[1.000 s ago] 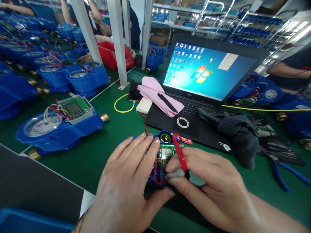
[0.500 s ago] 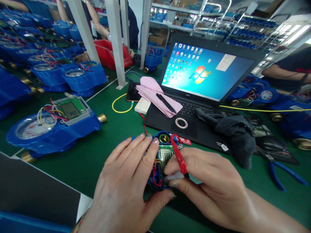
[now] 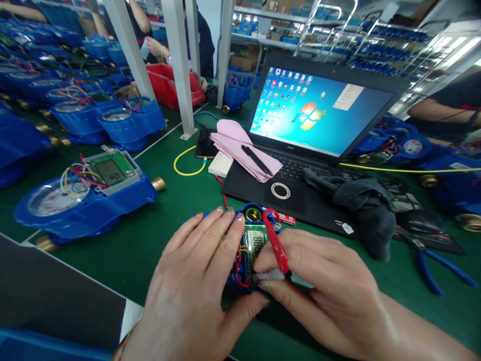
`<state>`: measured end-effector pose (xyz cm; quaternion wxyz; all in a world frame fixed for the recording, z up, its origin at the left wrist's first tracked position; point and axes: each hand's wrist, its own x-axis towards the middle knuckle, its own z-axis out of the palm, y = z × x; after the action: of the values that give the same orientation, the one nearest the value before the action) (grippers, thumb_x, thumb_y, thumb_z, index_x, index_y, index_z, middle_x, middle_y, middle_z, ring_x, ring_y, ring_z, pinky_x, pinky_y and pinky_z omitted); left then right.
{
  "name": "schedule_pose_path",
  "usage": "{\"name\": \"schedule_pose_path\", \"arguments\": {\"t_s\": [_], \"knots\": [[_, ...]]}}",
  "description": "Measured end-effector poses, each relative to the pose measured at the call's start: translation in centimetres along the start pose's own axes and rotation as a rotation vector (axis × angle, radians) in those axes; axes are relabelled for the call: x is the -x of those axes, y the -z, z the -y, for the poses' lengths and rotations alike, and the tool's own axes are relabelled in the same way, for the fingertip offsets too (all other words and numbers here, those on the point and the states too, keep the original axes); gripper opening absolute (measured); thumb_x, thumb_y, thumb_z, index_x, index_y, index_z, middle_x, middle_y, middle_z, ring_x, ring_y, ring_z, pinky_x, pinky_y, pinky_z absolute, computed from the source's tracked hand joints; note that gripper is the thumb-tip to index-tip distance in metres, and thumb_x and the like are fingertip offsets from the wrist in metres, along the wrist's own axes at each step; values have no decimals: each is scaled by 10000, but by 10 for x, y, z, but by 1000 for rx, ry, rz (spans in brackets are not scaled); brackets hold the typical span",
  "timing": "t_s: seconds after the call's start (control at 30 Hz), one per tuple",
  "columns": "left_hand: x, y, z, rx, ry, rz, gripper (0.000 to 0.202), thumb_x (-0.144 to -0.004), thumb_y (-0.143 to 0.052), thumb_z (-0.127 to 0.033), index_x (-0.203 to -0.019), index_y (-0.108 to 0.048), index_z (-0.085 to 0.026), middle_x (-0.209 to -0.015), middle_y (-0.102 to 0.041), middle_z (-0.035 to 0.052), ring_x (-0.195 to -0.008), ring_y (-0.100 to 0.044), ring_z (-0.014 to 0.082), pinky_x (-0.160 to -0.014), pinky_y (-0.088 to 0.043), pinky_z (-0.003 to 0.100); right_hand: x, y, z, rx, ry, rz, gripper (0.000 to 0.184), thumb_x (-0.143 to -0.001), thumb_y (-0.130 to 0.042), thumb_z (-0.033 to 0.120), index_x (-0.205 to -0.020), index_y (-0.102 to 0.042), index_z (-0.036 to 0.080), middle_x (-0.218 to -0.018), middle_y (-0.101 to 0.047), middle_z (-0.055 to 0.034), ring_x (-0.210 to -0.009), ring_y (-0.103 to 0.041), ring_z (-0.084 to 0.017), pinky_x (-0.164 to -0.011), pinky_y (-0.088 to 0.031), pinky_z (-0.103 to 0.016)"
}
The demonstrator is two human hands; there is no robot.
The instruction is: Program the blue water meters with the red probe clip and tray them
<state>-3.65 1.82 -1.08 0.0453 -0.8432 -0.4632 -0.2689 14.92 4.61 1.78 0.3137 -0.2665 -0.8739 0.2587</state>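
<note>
A blue water meter [image 3: 246, 275] lies in front of me, its lid off, showing a display [image 3: 256, 242], a green circuit board and thin coloured wires. My left hand [image 3: 195, 265] lies flat across its left part, fingers stretched out and thumb spread at the near edge, covering much of it. My right hand [image 3: 319, 281] pinches a small greyish connector-like piece [image 3: 271, 275] between thumb and forefinger at the board's near right edge. A red-wrapped cable [image 3: 277, 243] loops from the meter's far side to the right hand's fingers. The contact point is hidden.
A laptop [image 3: 289, 113] stands behind, with pink cloth [image 3: 240, 145], pens and a dark cloth [image 3: 361, 210] on it. Another opened water meter [image 3: 90, 200] sits left. Blue-handled pliers [image 3: 432, 273] lie right. Metal posts [image 3: 178, 65] and a red bin [image 3: 175, 85] stand behind; co-workers are beyond.
Both hands stay almost in place; the right fingertips and greyish piece have shifted very slightly. In the background, a co-worker's hands have moved a little.
</note>
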Motion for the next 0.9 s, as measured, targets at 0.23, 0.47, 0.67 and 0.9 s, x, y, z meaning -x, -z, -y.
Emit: {"name": "schedule_pose_path", "arguments": {"t_s": [0.23, 0.47, 0.67, 0.9], "knots": [[-3, 1, 0, -15, 6, 11, 636, -784, -558, -487, -1269, -473, -85, -1317, -527, 126, -1220, -475, 262, -1000, -399, 459, 0, -1, 0, 9, -9, -37, 83, -839, -533, 42, -830, -573, 115, -699, -577, -52, -641, -527, -146, -595, -434, -258], [-2, -2, 2, -68, -25, -30, 616, -785, -535, -494, -1233, -500, -74, -1278, -560, 135, -1187, -508, 271, -965, -437, 455, -1, -1, -3, 20, 11, -43, 82, -853, -512, 69, -812, -554, 125, -698, -560, -46, -633, -509, -142, -576, -409, -252], [-4, -1, 3, -121, -34, -32, 651, -769, -536, -524, -1239, -494, -75, -1274, -564, 134, -1164, -528, 279, -943, -462, 452, -1, -4, -3, 19, 15, -29, 87, -873, -500, 94, -822, -545, 148, -705, -569, -34, -641, -517, -139, -581, -421, -246], [8, -10, 21, -259, -187, -96, 602, -843, -426, -534, -1254, -497, -99, -1239, -598, 95, -1120, -569, 247, -871, -530, 374, 3, -9, -21, 65, 135, -23, 78, -903, -492, 143, -840, -520, 180, -717, -605, -33, -644, -571, -142, -583, -468, -219]]}}
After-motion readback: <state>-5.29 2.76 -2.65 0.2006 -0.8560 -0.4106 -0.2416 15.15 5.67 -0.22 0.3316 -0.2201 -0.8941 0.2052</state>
